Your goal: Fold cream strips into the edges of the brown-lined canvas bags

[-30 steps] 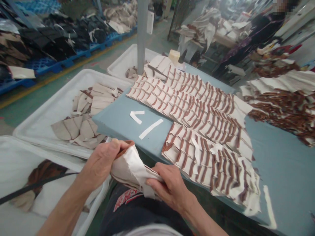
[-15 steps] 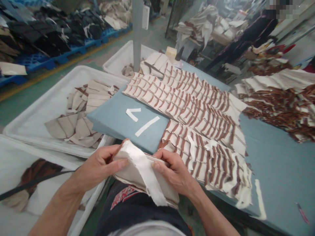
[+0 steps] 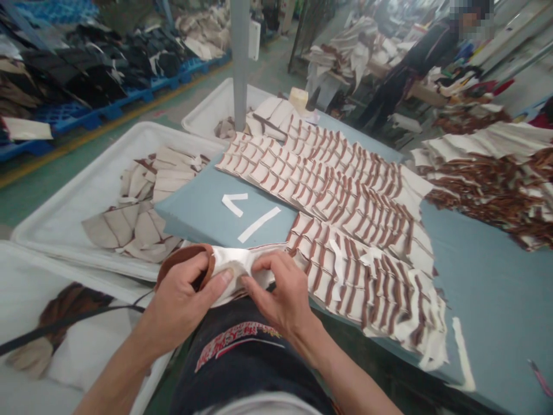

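Note:
Low in front of my body, a leather piece (image 3: 181, 256) with a brown face and an off-white back bends between my hands. My left hand (image 3: 184, 291) is closed round its left end, where the brown side curls over the fingers, and the thumb presses on the white back. At the other side my right hand (image 3: 285, 288) pinches at the pale surface with thumb and forefinger. A white strip (image 3: 233, 253) appears to lie across the back, partly hidden by the fingers. Rows of overlapping off-white, brown-edged pieces (image 3: 363, 271) cover the blue table (image 3: 194, 207) just beyond.
White bins (image 3: 47, 219) with pale pieces stand at the left. Loose white strips (image 3: 259, 223) lie on the table, and a thin tool (image 3: 540, 377) at right. A grey post (image 3: 239, 63) rises behind; another person (image 3: 406, 69) stands at the back right.
The leather piece has been bent and raised, its brown side now curling over my left fingers. The strip's hanging end no longer shows. My right hand has shifted left, closer to the left hand.

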A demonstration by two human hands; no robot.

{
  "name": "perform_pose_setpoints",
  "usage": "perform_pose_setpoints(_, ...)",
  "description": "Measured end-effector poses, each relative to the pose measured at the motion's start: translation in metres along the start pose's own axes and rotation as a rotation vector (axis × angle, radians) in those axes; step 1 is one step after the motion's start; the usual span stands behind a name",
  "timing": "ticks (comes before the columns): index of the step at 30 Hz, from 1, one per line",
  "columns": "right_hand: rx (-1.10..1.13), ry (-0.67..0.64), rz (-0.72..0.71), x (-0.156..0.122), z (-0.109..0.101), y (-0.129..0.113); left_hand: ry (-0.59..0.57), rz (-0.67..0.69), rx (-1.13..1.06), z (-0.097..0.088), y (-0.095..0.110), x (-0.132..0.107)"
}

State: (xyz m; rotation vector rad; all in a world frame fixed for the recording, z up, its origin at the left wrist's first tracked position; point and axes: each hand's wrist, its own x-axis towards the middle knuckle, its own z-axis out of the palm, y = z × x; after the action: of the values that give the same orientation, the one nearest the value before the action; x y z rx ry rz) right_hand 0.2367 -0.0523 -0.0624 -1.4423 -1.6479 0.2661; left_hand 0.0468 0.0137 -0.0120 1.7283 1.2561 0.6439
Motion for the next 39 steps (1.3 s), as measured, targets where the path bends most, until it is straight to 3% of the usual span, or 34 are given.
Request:
perform_pose_setpoints(4,0.149,0.013,-0.001,0.0,0.005,0.004,0.023,0.049,0.025,-0.006,-0.003,-0.004)
perform_pose_setpoints(12,-0.137,0.101,-0.144,0.0,0.001,0.027,0.059,0.069,0.076,-0.012,-0.004,-0.008)
perform_pose_setpoints(17,-0.285,0.004,-0.238,0.0,-0.007,0.036,0.039,0.048,0.086,-0.013,-0.007,-0.005)
perform_pose_setpoints(24,-0.418,0.025,-0.229,0.007,-0.036,0.054,-0.037,0.008,0.051,-0.013,-0.017,0.0)
perform_pose_setpoints(28,-0.429,-0.043,-0.241,0.003,-0.041,0.058,-0.05,0.024,-0.022,-0.013,-0.02,0.003)
perform_pose_setpoints(33,-0.464,0.009,-0.23,-0.009,-0.044,0.066,-0.034,0.039,-0.104,-0.012,-0.023,0.008)
perform_pose_setpoints(36,-0.461,0.093,-0.117,-0.024,-0.049,0.085,0.013,-0.025,-0.28,-0.009,-0.025,0.019)
perform_pose_setpoints(39,-0.447,0.141,0.247,-0.046,-0.053,0.114,0.149,-0.125,-0.545,-0.007,-0.027,0.044)
